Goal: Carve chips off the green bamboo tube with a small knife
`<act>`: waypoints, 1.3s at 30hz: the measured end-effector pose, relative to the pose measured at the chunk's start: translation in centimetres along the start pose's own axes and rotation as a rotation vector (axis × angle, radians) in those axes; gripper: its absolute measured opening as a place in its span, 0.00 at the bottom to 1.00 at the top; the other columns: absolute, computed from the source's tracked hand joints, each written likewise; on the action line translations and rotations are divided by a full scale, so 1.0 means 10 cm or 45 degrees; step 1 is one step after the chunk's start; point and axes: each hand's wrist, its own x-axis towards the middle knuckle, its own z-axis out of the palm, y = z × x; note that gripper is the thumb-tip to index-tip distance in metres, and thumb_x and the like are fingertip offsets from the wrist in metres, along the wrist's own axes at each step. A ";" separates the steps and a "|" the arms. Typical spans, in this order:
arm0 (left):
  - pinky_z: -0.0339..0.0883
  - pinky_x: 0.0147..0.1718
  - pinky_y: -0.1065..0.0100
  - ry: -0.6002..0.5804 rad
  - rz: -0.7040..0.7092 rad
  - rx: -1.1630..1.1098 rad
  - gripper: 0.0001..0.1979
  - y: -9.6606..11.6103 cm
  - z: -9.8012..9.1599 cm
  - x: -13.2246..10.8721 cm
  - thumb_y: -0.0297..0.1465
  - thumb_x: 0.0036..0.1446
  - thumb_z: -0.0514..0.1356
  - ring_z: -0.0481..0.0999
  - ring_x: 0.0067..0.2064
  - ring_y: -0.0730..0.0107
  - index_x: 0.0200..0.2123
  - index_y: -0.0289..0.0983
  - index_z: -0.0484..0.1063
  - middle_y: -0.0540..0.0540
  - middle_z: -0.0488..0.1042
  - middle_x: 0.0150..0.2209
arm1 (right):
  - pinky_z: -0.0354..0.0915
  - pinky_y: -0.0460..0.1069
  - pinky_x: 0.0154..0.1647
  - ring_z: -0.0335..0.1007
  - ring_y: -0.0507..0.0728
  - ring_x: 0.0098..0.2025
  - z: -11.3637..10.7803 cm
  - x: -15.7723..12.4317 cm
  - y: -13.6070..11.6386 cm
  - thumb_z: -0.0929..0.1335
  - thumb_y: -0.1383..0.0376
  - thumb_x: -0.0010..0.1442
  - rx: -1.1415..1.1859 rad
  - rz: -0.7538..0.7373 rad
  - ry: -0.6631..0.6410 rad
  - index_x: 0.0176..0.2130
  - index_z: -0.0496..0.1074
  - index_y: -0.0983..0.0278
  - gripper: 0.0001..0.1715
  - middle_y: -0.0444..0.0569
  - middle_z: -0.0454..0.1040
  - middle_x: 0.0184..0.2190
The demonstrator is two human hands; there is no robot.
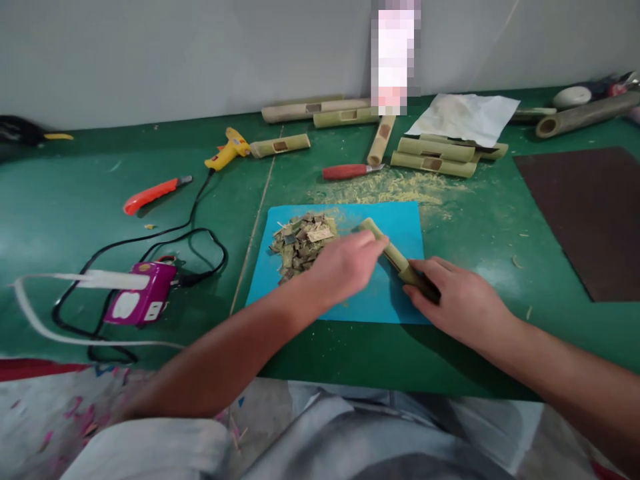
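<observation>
Right hand (457, 297) clasps the near end of a bamboo tube (397, 259) above a blue sheet (403, 217), the shaft angling toward half past ten; left hand (347, 263) curls against its far end, hold unclear.

I note a purple power block (142, 293) at lower left of frame; orange cutter (155, 196), left; yellow glue gun (228, 151), upper left; brown sheet (590, 220), right.
</observation>
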 end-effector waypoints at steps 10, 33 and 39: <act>0.68 0.32 0.69 0.018 0.017 0.014 0.19 0.00 0.02 0.00 0.31 0.72 0.45 0.75 0.36 0.67 0.52 0.35 0.75 0.42 0.76 0.36 | 0.62 0.50 0.29 0.74 0.57 0.32 0.01 0.00 0.00 0.64 0.58 0.64 -0.006 0.001 -0.001 0.46 0.73 0.62 0.15 0.50 0.78 0.39; 0.69 0.31 0.68 0.047 0.051 -0.013 0.21 0.01 0.01 -0.01 0.30 0.72 0.43 0.74 0.34 0.66 0.51 0.32 0.75 0.41 0.75 0.34 | 0.62 0.50 0.28 0.74 0.56 0.32 -0.01 0.00 0.00 0.63 0.58 0.65 0.007 -0.003 -0.008 0.47 0.73 0.62 0.16 0.50 0.78 0.38; 0.72 0.37 0.66 -0.023 0.060 -0.098 0.19 -0.01 -0.01 -0.02 0.30 0.71 0.45 0.76 0.38 0.64 0.53 0.33 0.74 0.42 0.75 0.35 | 0.62 0.50 0.28 0.74 0.56 0.32 0.00 0.00 0.00 0.64 0.59 0.64 0.004 -0.010 -0.006 0.46 0.73 0.61 0.14 0.49 0.78 0.37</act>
